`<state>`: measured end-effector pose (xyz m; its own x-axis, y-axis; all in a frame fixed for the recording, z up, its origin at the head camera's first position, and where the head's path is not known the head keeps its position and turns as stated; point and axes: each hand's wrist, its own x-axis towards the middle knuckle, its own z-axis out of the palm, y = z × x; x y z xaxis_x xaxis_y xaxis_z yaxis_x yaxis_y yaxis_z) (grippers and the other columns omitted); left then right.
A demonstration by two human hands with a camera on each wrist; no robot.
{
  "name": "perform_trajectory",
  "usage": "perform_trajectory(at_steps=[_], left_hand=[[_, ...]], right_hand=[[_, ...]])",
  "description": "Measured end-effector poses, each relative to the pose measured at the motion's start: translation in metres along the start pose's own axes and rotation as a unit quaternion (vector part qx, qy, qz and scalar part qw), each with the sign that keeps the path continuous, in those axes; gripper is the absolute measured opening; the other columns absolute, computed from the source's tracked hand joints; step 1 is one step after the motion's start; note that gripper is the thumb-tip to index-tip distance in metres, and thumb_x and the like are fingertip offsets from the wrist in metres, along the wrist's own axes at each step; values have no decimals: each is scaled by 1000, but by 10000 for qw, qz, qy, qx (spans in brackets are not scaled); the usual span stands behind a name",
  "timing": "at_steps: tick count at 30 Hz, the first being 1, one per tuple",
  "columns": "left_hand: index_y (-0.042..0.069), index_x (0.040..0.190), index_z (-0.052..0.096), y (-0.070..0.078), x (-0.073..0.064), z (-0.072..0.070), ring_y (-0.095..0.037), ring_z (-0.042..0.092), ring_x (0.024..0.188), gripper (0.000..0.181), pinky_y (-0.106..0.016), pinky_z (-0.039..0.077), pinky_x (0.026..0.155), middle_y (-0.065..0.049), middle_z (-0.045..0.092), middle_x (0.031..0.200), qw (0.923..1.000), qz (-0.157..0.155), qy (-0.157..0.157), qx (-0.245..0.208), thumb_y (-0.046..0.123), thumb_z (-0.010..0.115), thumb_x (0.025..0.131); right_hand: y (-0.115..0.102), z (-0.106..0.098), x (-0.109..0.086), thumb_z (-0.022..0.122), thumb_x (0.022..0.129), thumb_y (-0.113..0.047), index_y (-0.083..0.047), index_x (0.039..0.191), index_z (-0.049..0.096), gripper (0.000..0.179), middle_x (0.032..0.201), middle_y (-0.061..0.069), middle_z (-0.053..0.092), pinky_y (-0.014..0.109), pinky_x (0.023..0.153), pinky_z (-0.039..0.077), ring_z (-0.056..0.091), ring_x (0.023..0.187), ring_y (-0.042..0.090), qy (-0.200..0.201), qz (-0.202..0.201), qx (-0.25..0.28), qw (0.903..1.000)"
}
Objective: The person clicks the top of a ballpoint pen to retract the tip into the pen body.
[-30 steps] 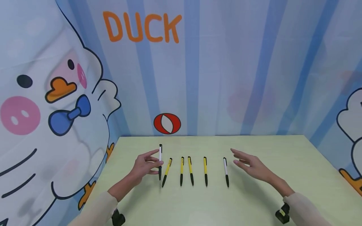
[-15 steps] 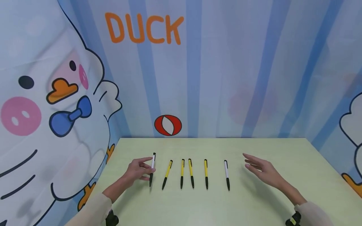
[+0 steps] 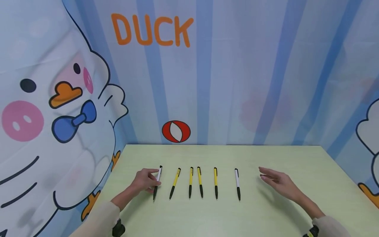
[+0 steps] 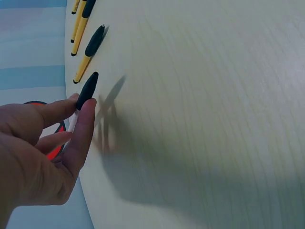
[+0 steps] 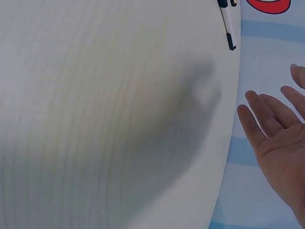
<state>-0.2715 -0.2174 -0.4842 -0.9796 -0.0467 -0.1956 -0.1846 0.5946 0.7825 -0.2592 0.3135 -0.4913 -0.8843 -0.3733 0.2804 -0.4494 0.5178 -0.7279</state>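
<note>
Pale table: left fingers pinch a white pen (tilted).

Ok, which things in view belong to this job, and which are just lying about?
Seemingly part of the job:
white pen, pinched in the left grip
four yellow pens on the table
other white pen, to their right

Just surroundings:
duck-print curtain behind
dark gadget by the left sleeve

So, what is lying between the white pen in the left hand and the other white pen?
Four yellow-and-black pens lie on the table between the held white pen and the other white pen. The head view shows this.
</note>
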Motion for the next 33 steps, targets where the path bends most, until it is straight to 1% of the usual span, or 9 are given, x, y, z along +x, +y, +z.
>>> perform_trajectory(at_steps=[3,5,9,11,16,19,22,25,33], left_hand=[[-1,144,56,-1,1,2,-15,65,66,64,-30,63,56,-13,68,92,9996,89,-5,254,0,80,85],[-2,144,56,-3,2,3,-14,66,65,64,-29,62,55,-13,68,91,9991,84,-23,403,0,80,85],[-2,144,56,-4,6,4,-13,66,64,64,-29,62,53,-13,67,91,9978,28,-79,662,0,80,85],[-1,144,55,-5,7,4,-14,65,65,64,-28,62,54,-12,67,91,9972,-18,-92,746,1,80,85],[-1,146,53,-7,6,3,-15,65,66,65,-27,62,54,-12,65,92,9974,-108,-105,703,3,79,87],[-2,146,53,-6,5,1,-16,65,66,63,-28,62,53,-13,65,92,9980,33,-4,627,4,77,88],[-3,144,55,-1,4,-1,-16,64,63,60,-28,61,51,-13,65,89,9963,271,157,802,7,77,89],[-1,143,57,6,3,-2,-16,62,61,60,-27,60,50,-11,65,86,9950,335,221,911,10,79,88],[-1,143,56,21,3,10,-17,70,66,53,-31,64,59,-15,69,96,9983,420,-260,307,4,72,92]], right_hand=[[-1,0,-1,59,104,-11,5,142,56,42,138,4,64,13,84,58,58,111,-16,-5,-39,-82,10000],[0,0,-3,59,103,-11,5,141,56,41,138,0,64,13,84,57,57,111,-16,-1,-73,-110,9999],[4,-2,-5,59,103,-8,7,141,55,41,130,-35,51,11,83,57,59,111,-15,6,-170,13,9999],[5,-3,-6,58,103,-7,9,141,54,41,128,-41,48,11,83,56,59,111,-15,-32,-214,103,9997],[7,-2,-10,57,103,-6,11,141,53,41,129,-42,47,10,83,56,60,110,-15,-41,-294,139,9995],[9,-1,-11,58,103,-5,12,140,53,41,129,-42,47,11,82,56,61,109,-14,-13,-345,77,9994],[10,-2,-12,58,103,-4,12,140,53,41,130,-42,47,11,81,56,62,107,-13,-5,-359,81,9993],[9,-3,-13,58,102,-4,11,141,54,41,130,-42,47,10,82,56,61,108,-14,-10,-361,127,9993],[2,0,-10,57,102,0,10,142,52,41,129,-38,52,9,83,56,64,109,-11,-104,-575,392,9975]])
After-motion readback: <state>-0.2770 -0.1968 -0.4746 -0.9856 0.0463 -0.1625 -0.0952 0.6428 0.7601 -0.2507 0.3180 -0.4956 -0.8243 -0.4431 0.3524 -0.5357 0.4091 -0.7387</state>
